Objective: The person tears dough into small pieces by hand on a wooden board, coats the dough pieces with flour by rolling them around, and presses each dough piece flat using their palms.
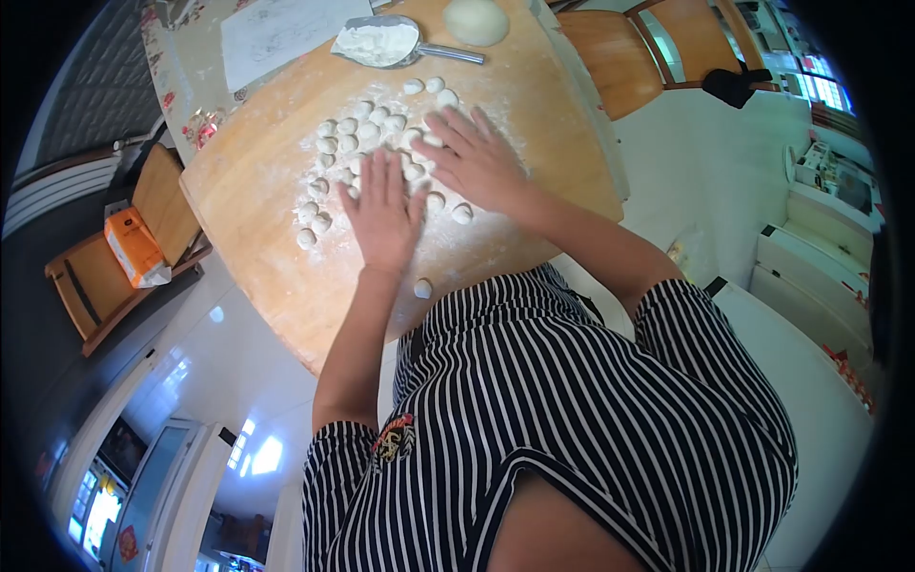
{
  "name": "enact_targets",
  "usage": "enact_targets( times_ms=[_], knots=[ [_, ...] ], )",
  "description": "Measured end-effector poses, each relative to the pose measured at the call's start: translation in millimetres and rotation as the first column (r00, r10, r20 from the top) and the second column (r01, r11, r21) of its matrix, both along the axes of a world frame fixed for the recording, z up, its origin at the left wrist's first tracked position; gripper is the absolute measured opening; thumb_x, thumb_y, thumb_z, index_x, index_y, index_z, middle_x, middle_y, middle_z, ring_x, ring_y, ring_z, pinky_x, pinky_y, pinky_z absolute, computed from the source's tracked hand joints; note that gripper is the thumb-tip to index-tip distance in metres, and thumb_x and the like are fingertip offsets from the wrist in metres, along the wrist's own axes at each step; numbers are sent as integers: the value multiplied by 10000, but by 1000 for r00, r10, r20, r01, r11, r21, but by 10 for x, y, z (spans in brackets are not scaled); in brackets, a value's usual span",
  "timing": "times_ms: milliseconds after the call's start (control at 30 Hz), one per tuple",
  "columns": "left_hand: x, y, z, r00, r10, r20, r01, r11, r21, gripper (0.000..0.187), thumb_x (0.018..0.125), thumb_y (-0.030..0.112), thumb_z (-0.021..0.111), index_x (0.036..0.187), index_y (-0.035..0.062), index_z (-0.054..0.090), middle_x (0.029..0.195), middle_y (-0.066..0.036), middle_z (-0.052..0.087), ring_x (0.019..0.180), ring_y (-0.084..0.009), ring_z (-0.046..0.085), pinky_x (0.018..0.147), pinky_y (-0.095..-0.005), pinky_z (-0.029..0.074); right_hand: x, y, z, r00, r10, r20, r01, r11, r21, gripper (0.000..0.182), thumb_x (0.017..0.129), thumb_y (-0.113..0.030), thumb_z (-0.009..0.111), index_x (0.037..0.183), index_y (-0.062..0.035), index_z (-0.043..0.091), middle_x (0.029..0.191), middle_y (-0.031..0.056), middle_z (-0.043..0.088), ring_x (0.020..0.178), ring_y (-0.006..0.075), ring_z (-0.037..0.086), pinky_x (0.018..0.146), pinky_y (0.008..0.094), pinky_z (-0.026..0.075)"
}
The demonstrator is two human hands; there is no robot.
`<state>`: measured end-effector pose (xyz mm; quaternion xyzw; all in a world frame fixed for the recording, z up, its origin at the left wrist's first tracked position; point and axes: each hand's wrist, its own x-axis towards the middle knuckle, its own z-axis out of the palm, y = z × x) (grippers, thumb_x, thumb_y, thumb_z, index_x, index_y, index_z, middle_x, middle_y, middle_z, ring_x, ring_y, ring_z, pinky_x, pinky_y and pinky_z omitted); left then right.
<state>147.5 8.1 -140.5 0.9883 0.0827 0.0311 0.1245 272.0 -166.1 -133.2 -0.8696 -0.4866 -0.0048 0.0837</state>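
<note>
Several small white dough pieces (369, 131) lie on a floured wooden board (257, 172). My left hand (385, 212) is palm down over the lower middle of the pieces, its fingers spread. To its right, my right hand (477, 164) also lies flat with fingers apart, over the right side of the pieces. Some dough shows between and around the fingers; what is under the palms is hidden. One lone dough piece (423, 288) rests near the board's front edge. Beyond the pieces are a metal scoop of flour (376, 43) and a large round of dough (476, 21).
A white sheet (286, 40) lies at the back left on a flowered cloth (202, 124). One wooden chair (95, 286) on the left holds an orange packet (136, 248). Another chair (610, 62) stands at the back right with a dark item (732, 88) on it.
</note>
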Motion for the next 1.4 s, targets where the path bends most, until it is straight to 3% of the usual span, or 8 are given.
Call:
enact_targets(
  times_ms=[133, 267, 533, 700, 800, 933, 1167, 1400],
  knots=[
    [-508, -162, -58, 993, -110, -52, 102, 985, -141, 661, 1071, 477, 484, 1617, 118, 388, 1698, -93, 342, 1585, -288, 274, 1276, -607, 82, 178, 596, -22, 997, -76, 20, 73, 988, 137, 556, 1044, -430, 541, 1556, -221, 492, 1648, 141, 401, 1550, 315, 332, 1251, 585, 249],
    [-1007, -6, -128, 997, 32, -76, -26, 997, 77, 623, 1091, 479, 433, 1634, 183, 369, 1726, -69, 286, 1607, -323, 198, 1279, -602, 49, -29, 892, 179, 998, 23, -62, -34, 981, -189, 573, 1102, -437, 405, 1615, -183, 404, 1726, 96, 263, 1594, 262, 245, 1285, 547, 189],
    [-465, 725, -249, 945, 324, 38, -315, 937, -151, 604, 1094, 490, 412, 1631, 215, 392, 1723, -120, 281, 1600, -377, 188, 1273, -618, 57, -781, 362, 26, 934, 348, -79, -342, 937, 75, 659, 1048, -513, 470, 1586, -133, 450, 1682, 71, 372, 1583, 237, 265, 1281, 529, 202],
    [129, 466, -113, 986, 165, 18, -165, 986, -2, 606, 1094, 466, 419, 1624, 174, 398, 1713, -105, 307, 1594, -346, 223, 1269, -620, 86, -204, 527, 138, 994, 69, 86, -58, 990, -125, 637, 1001, -539, 545, 1525, -177, 538, 1599, 35, 495, 1517, 245, 374, 1245, 536, 243],
    [136, 172, -48, 999, -41, 9, 41, 999, -3, 610, 1099, 475, 413, 1637, 190, 375, 1707, -90, 320, 1597, -332, 220, 1267, -621, 87, -26, 199, 11, 1000, 20, -1, -20, 994, 106, 571, 1023, -482, 539, 1529, -220, 538, 1598, 46, 497, 1511, 271, 389, 1241, 553, 245],
    [-268, 7, 73, 975, -206, -77, 204, 978, -41, 628, 1072, 454, 492, 1633, 195, 381, 1704, -58, 329, 1590, -308, 246, 1267, -625, 107, -174, -256, 95, 995, 53, -85, -54, 999, -3, 546, 1010, -432, 591, 1529, -269, 540, 1623, 55, 462, 1528, 259, 367, 1252, 560, 250],
    [-1098, 262, -118, 998, -15, -64, 17, 999, 30, 641, 1069, 469, 487, 1633, 181, 384, 1708, -84, 322, 1593, -342, 232, 1279, -610, 74, -636, 121, 17, 881, 443, -164, -442, 896, 47, 562, 1051, -501, 494, 1574, -298, 471, 1664, 7, 413, 1582, 234, 270, 1296, 557, 166],
    [-253, 480, -118, 968, 246, 46, -242, 967, -81, 591, 1114, 421, 369, 1654, 182, 332, 1722, -117, 277, 1602, -340, 204, 1280, -596, 76, -194, 877, 13, 978, 207, 17, -207, 978, -19, 549, 1064, -525, 463, 1559, -289, 497, 1686, -18, 376, 1591, 205, 245, 1301, 538, 119]
  ],
)
